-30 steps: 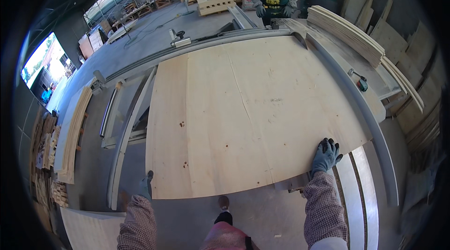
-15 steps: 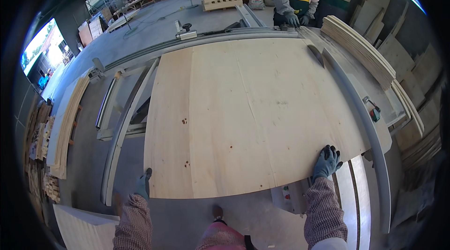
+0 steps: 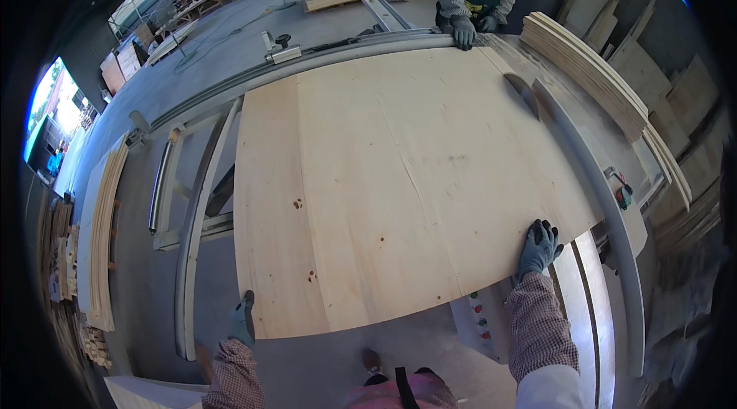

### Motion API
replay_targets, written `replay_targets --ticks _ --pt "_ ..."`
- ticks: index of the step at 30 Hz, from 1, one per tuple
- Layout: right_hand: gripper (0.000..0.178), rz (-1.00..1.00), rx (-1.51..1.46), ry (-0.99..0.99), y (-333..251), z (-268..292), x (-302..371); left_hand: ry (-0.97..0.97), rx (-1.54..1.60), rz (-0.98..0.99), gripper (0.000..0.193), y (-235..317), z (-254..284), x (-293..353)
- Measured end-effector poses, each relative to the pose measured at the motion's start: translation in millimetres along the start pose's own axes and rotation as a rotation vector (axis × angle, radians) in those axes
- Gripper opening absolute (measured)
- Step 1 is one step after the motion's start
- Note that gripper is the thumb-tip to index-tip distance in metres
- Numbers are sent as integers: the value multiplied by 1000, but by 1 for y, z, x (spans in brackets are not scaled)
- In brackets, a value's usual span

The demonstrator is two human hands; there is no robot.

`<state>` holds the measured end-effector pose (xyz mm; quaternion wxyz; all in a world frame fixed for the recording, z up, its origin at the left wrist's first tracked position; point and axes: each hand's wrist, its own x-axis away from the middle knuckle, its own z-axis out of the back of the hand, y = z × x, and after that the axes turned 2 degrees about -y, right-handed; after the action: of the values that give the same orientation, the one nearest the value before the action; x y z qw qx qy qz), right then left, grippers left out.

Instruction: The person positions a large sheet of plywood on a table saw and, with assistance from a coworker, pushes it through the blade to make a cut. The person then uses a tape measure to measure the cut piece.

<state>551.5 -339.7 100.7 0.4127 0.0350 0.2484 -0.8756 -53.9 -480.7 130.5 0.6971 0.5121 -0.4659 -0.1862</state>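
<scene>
Left hand at near left corner of board (can't tell how fingers sit); right hand atop near edge, fingers together.

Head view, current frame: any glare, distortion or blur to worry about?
Head view: doorway at left is blown out; head view: fisheye bows the panel and the grey fence, with black vignetting at the rim; head view: lower-right background looks smeared; head view: left hand and right hand read clearly.
</scene>
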Motion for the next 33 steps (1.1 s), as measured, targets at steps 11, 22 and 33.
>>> replay_targets --ticks 11,22,33 --pt "32 12 -7 72 4 -13 2 60 -112 -32 60 6 -13 13" --pt "32 -12 -27 66 -5 -9 13 -61 -38 -50 61 -2 -3 -2" --pt "33 -6 -56 35 -15 -16 22 17 -150 -104 64 -14 10 -27"
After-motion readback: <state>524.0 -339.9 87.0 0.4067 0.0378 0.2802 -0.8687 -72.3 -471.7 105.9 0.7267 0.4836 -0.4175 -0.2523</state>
